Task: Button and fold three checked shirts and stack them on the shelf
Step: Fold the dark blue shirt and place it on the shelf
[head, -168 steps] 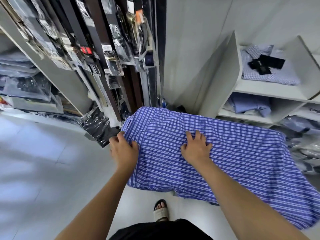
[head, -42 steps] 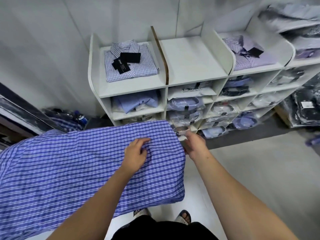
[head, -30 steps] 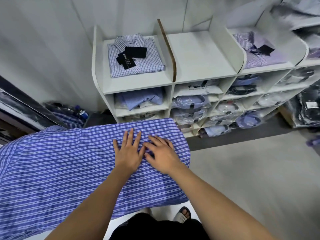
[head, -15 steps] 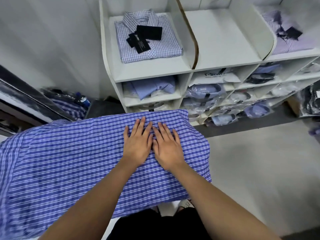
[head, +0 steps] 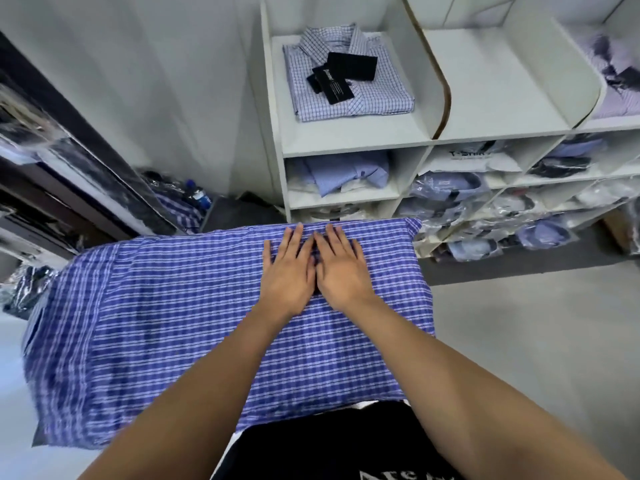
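Two hands, left hand [head: 289,277], right hand [head: 341,271], flat on checked shirt [head: 166,323]

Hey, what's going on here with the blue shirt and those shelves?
A person is pressing both hands flat, side by side, on a blue checked shirt spread out in front of them: left hand, right hand. It is not yet folded small. On the white shelf unit beyond, one folded checked shirt with black tags already lies in the top left compartment; the next compartment's top is bare.
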